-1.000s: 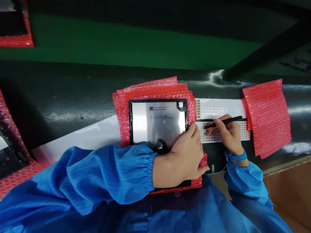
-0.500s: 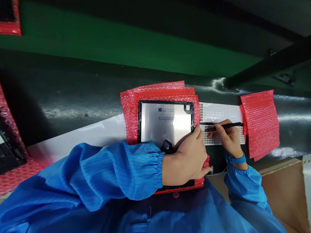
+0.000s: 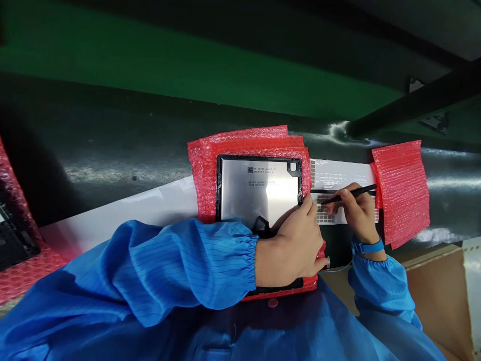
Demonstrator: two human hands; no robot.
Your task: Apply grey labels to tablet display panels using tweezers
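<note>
A tablet screen assembly (image 3: 246, 203), with a bare metal back and black frame, lies on red bubble wrap bags (image 3: 206, 193). My left hand (image 3: 295, 245) reaches across its lower right part, with fingers bent together at the frame's right edge and the thumb pointing right. The palm hides much of the frame below. In my right hand (image 3: 358, 213) are slim black tweezers (image 3: 356, 192), gripped like a pen. Their tips point left, at a white sheet of small grey rectangular stickers (image 3: 326, 213). I cannot make out whether the tips hold a sticker.
Another white sheet (image 3: 341, 173) with pale strips lies above the sticker sheet. Red bubble wrap bags (image 3: 404, 193) are stacked to the right. A cardboard box (image 3: 439, 296) stands lower right. Another black device part (image 3: 15, 233) lies on bubble wrap at far left. A dark bar (image 3: 413, 103) crosses upper right.
The tweezers and my right hand have shifted slightly right over the sticker sheet. My left hand stays at the frame's edge. The whole view has moved a little.
</note>
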